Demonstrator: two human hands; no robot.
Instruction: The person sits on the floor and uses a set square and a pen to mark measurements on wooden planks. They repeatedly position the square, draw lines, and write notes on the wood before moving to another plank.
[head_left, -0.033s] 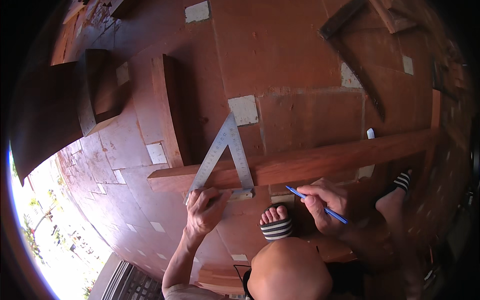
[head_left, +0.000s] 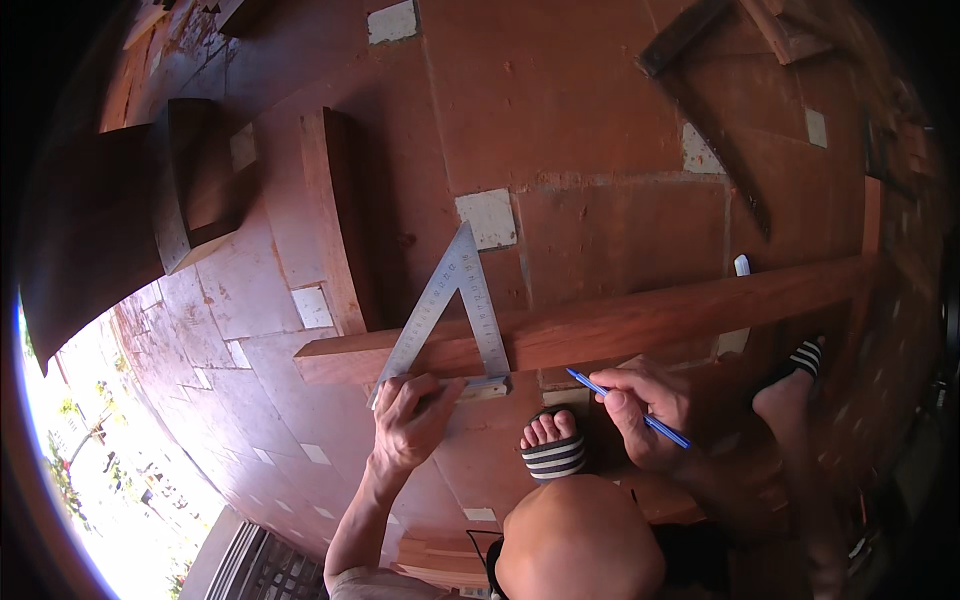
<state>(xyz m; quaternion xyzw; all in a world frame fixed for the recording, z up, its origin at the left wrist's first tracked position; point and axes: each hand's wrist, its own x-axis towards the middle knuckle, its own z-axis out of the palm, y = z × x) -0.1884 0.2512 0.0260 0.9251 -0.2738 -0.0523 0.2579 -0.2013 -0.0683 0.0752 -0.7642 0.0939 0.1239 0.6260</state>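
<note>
A reddish-brown wooden beam [head_left: 640, 322] lies crosswise on the floor in front of me. Across its left part rests a metal triangular set square [head_left: 484, 318], its apex pointing away from me and its thick base edge along the beam's near side. My left hand [head_left: 408, 418] is closed on the left corner of that base; the fingers partly hide it. On the near side of the beam, to the right of the set square, my right hand [head_left: 650, 412] grips a blue pen [head_left: 668, 432]. The pen's tip points left toward the beam, apart from it.
A second wooden beam [head_left: 335, 220] lies lengthwise near the left end of the first. Dark wooden pieces [head_left: 190, 190] stand at the left, and more timber [head_left: 715, 140] lies far right. My sandalled foot [head_left: 552, 445] is just behind the beam. The floor is reddish with pale square tiles [head_left: 487, 220].
My right hand with the pen has shifted very slightly left and away from me. The set square has barely moved, and my left hand stays on it.
</note>
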